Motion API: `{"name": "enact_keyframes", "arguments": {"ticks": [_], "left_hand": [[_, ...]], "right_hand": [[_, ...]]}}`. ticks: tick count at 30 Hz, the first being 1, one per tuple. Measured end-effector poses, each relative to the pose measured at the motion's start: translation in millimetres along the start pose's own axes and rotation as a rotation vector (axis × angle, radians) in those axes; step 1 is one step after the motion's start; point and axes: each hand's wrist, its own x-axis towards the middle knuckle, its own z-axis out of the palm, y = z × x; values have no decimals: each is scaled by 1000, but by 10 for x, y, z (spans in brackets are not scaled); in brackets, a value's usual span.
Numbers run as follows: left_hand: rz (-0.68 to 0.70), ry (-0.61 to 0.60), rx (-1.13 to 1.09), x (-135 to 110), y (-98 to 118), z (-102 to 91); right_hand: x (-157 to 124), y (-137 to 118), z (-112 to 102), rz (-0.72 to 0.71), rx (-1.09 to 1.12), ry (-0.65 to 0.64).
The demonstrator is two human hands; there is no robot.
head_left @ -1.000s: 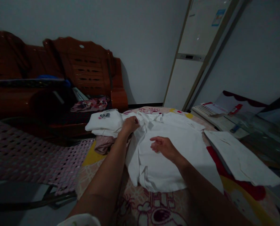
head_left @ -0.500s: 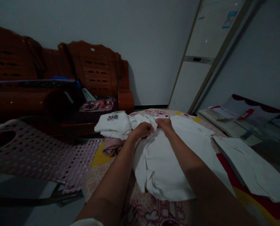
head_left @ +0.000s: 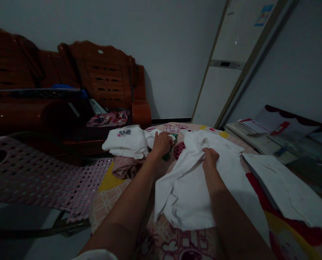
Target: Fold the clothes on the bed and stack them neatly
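Note:
A white long-sleeved shirt (head_left: 193, 195) lies spread on a round surface with a patterned cover. My right hand (head_left: 211, 157) is closed on a fold of this shirt near its upper middle, lifting it slightly. To the left, my left hand (head_left: 162, 143) is palm down with its fingers apart, resting over a smaller white cloth (head_left: 150, 136) at the far side. A bit of white shows by its fingertips. Beside that hand sits a folded white garment (head_left: 127, 141) with a dark and pink print, on top of a brownish-pink folded cloth (head_left: 124, 167).
The patterned cover (head_left: 161, 231) shows around the shirt. At right lies another folded white garment (head_left: 282, 184). A pink woven chair (head_left: 69, 187) stands at left, a wooden sofa (head_left: 104, 79) behind it. Papers (head_left: 251, 128) are stacked on a side table at right.
My hands have moved apart: the left went slightly left and away from the shirt, the right moved right with a fold of it. Patterned cover now shows between them.

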Motion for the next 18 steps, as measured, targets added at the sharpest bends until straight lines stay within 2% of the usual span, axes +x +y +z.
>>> {"name": "enact_keyframes", "arguments": {"ticks": [3,4,7,9,13,16,18], "left_hand": [[21,-137,174,-44,-153,127],[15,-146,204,-59,-179,180],[-65,-44,243,-72,-194,308],[-124,2,230,-47,-175,340],[-87,42,8,48,-142,236],[75,92,-307,105,-110,97],[210,53,-431,114,-65,64]], "right_hand": [[-18,45,-41,20,65,7],[-29,51,-37,22,82,-2],[-63,40,-8,1,121,-58],[-85,20,20,-66,146,-149],[-142,15,91,-232,91,-377],[-197,43,135,-339,-36,-514],[-229,54,147,-405,-92,-597]]}}
